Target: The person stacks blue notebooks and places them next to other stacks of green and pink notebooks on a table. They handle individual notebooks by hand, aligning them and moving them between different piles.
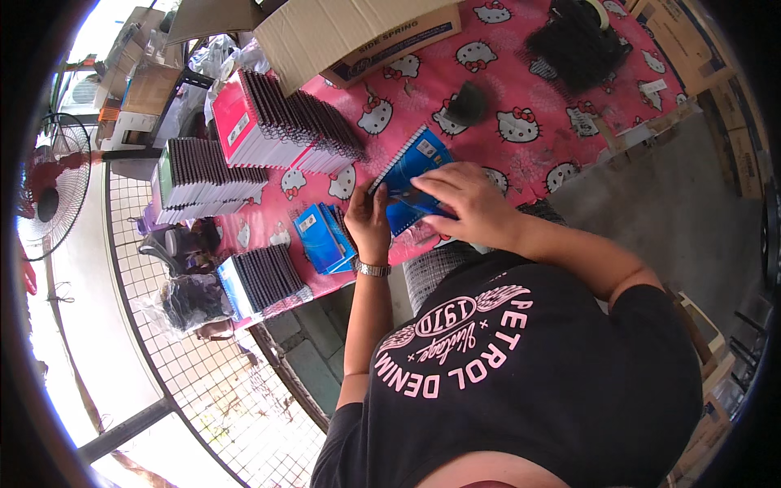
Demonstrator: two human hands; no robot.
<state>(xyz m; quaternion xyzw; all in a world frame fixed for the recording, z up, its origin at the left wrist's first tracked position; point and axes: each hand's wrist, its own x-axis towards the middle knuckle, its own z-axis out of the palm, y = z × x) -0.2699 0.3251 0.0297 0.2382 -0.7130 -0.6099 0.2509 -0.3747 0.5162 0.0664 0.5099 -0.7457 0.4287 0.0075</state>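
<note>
A blue spiral notebook (425, 153) is held tilted over the table's near edge, its coil along the left side. My left hand (369, 220) is closed on its lower left edge by the coil. My right hand (464, 199) reaches across the cover, with its fingers on the blue face and its thumb near the lower right edge. Part of the cover is hidden under those fingers. Left of my left hand lie a few more blue notebooks (320, 240), loosely overlapped on the tablecloth.
A pink patterned tablecloth (521, 154) covers the table. Notebook stacks stand at the left: red-covered (236, 122), green-covered (167, 175) and blue-covered (259, 281). An open carton (342, 37) is at the back. A dark round object (467, 104) and black bundle (576, 49) lie farther right.
</note>
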